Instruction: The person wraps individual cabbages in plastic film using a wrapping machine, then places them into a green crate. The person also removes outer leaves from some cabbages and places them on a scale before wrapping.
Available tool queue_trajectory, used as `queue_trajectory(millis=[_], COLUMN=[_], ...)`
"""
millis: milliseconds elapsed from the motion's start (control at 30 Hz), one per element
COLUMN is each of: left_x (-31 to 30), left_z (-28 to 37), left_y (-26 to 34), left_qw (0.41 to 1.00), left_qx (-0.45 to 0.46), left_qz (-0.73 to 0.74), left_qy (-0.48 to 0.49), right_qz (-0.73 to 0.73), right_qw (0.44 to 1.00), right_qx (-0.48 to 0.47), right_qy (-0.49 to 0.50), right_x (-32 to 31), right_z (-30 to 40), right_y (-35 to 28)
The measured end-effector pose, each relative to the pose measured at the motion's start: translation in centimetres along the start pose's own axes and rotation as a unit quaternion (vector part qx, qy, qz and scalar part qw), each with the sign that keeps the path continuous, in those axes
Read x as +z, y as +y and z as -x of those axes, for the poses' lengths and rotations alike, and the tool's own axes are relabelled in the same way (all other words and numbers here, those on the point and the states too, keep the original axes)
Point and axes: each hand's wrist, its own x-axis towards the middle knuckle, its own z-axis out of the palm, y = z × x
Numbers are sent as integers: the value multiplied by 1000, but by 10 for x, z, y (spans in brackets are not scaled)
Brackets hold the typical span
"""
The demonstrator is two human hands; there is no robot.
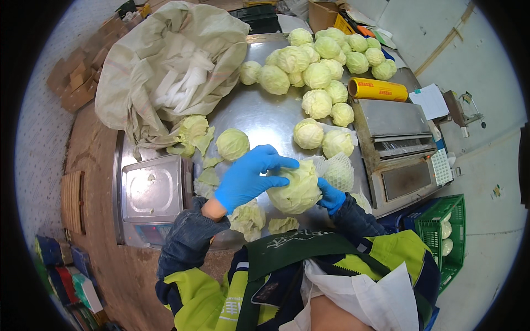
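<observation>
Both my hands wear blue gloves and are at a pale green cabbage (295, 188) above the near part of the metal table. My right hand (331, 196) supports it from the right side, its fingers partly hidden behind the head. My left hand (252, 173) comes in from the left, thumb and fingertips against the cabbage's upper left. Loose cabbage leaves (248, 217) lie below it. Another bare cabbage (232, 144) sits beyond my left hand. Just past my right hand is a cabbage in a white foam net (338, 171).
A metal-topped scale (152, 188) stands left, below a large sack (136, 78) holding white foam nets (186, 85). Several cabbages (316, 76) are piled at the back. A yellow film roll (379, 89) lies behind the wrapping machine (397, 145). A green crate (457, 231) holds wrapped cabbages.
</observation>
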Motion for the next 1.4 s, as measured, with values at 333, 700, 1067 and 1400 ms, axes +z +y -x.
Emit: queue_trajectory(millis=[333, 700, 1067, 1400], left_x=[16, -18, 22, -5], left_z=[4, 61, 21, 17], left_y=[-16, -72, -11, -81], left_qw=[990, 993, 980, 866], left_qx=[57, -112, 26, -86], left_qz=[130, -35, -20, 355], left_qy=[9, 23, 197, 342], right_qz=[12, 20, -135, -213], right_qw=[999, 995, 989, 970], right_qx=[-17, -63, -41, 56], right_qy=[28, 73, -35, -101], right_x=[-22, -26, 15, 57], right_z=[3, 1, -24, -60], right_y=[5, -9, -9, 1])
